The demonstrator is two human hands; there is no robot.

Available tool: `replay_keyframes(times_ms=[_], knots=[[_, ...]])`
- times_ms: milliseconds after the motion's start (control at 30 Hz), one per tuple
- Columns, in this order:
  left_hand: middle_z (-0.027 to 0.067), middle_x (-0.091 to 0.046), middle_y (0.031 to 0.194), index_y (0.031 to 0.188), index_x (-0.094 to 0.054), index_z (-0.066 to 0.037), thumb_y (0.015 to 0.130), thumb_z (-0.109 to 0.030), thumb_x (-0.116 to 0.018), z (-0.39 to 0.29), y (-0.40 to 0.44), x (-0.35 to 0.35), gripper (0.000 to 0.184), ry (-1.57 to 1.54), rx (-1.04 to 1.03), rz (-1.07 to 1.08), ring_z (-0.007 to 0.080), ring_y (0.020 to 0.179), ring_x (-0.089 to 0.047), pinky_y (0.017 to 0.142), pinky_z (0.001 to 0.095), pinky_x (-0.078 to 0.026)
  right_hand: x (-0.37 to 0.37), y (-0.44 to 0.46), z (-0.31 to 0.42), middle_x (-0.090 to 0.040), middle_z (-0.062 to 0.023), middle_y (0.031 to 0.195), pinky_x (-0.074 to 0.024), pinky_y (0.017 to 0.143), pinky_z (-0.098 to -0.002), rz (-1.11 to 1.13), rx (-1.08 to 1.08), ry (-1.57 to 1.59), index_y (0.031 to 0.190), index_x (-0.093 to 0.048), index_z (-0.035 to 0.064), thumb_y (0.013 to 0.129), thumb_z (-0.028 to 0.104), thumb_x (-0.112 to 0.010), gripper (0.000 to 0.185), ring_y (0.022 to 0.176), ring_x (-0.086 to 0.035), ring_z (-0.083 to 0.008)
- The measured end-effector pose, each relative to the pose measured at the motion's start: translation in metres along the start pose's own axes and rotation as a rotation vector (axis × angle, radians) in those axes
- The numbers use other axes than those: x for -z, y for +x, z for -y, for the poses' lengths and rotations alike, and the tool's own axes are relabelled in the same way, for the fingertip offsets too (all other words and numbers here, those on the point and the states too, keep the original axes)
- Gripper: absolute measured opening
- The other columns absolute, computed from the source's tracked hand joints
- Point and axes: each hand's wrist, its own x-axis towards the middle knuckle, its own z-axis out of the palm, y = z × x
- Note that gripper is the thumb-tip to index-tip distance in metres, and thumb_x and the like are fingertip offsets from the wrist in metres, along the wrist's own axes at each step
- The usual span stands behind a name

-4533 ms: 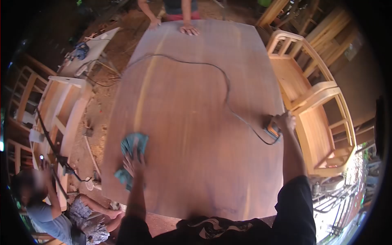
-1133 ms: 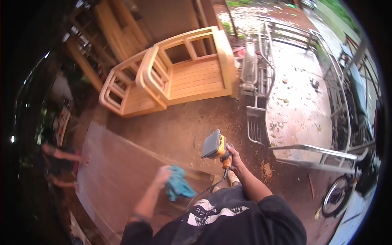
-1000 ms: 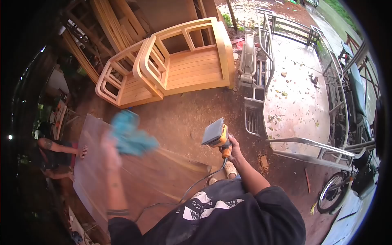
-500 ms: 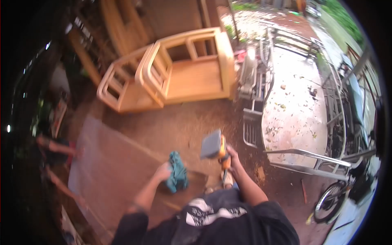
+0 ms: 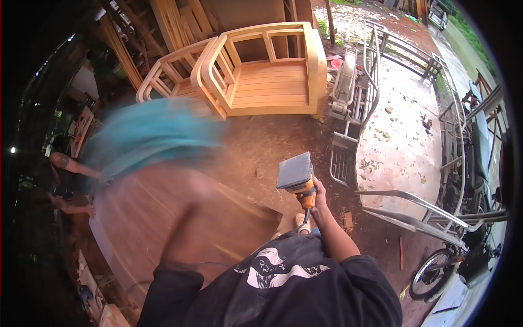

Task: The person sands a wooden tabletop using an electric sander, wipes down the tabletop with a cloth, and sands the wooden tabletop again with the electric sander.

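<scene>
My right hand (image 5: 320, 197) grips an orange and black electric sander (image 5: 305, 191), its flat grey pad tilted up toward me. A dark cord runs down from the tool's handle. On the left, my left hand (image 5: 200, 188) is smeared by motion over a large brown board (image 5: 147, 218). A teal cloth (image 5: 158, 131) flares out in a wide blur just beyond that hand, which swings it; the separate fingers cannot be made out.
At the board's left edge are another person's hands (image 5: 90, 210). Wooden chair frames (image 5: 267, 82) stand ahead. To the right are a metal-railed cart bed (image 5: 397, 136) with scattered leaves and a motorbike wheel (image 5: 436, 272). Timber planks (image 5: 174, 27) lean behind.
The bunched teal cloth has spread out and swung forward and left over the board, with my left arm moving fast. The sander has shifted slightly right in the view.
</scene>
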Motion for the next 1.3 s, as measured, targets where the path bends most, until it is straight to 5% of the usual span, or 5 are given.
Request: replay_keyframes(times_ms=[100, 500, 700, 1033, 1300], knots=[[0.0193, -0.064, 0.115, 0.129, -0.053, 0.001, 0.08, -0.005, -0.046, -0.047, -0.142, -0.064, 0.05, -0.702, 0.38, 1.395, 0.0247, 0.105, -0.062, 0.094, 0.0385, -0.048, 0.022, 0.012, 0.006, -0.065, -0.0087, 0.1, -0.059, 0.057, -0.0338, -0.02, -0.05, -0.309, 0.121, -0.051, 0.0081, 0.089, 0.033, -0.062, 0.043, 0.075, -0.067, -0.0191], [0.0158, -0.056, 0.119, 0.122, -0.059, -0.006, 0.089, -0.013, -0.053, 0.121, 0.08, 0.117, 0.034, -0.183, 0.504, -0.731, 0.0293, 0.105, -0.058, 0.086, 0.0445, -0.051, 0.028, -0.005, -0.016, -0.065, -0.008, 0.098, -0.0576, 0.057, -0.0331, -0.033, -0.195, -0.206, 0.116, -0.056, 0.0112, 0.09, 0.036, -0.061, 0.037, 0.077, -0.066, -0.0215], [0.016, -0.068, 0.097, 0.113, -0.064, -0.003, 0.089, -0.011, -0.05, -0.029, -0.208, -0.054, 0.029, -1.127, 0.74, 1.307, 0.0262, 0.086, -0.065, 0.079, 0.04, -0.052, 0.017, 0.0, -0.019, -0.066, -0.0083, 0.093, -0.0569, 0.054, -0.0341, -0.08, -0.098, -0.376, 0.118, -0.054, 0.0086, 0.089, 0.035, -0.063, 0.04, 0.075, -0.067, -0.0193], [0.0196, -0.059, 0.119, 0.123, -0.058, 0.003, 0.087, -0.012, -0.059, 0.185, 0.039, 0.126, 0.039, -0.524, 0.731, -0.682, 0.0303, 0.106, -0.057, 0.096, 0.0436, -0.043, 0.028, -0.011, -0.008, -0.066, -0.0073, 0.097, -0.0576, 0.056, -0.0337, -0.053, -0.222, -0.269, 0.118, -0.055, 0.0099, 0.089, 0.036, -0.062, 0.04, 0.077, -0.066, -0.0202], [0.0161, -0.068, 0.103, 0.109, -0.063, 0.003, 0.085, -0.013, -0.045, -0.024, -0.203, -0.049, 0.034, -0.982, 0.507, 1.434, 0.0265, 0.104, -0.064, 0.096, 0.0415, -0.047, 0.015, -0.001, -0.006, -0.065, -0.0071, 0.097, -0.0567, 0.056, -0.0325, -0.056, -0.07, -0.356, 0.117, -0.055, 0.0088, 0.09, 0.036, -0.06, 0.039, 0.074, -0.065, -0.0186]])
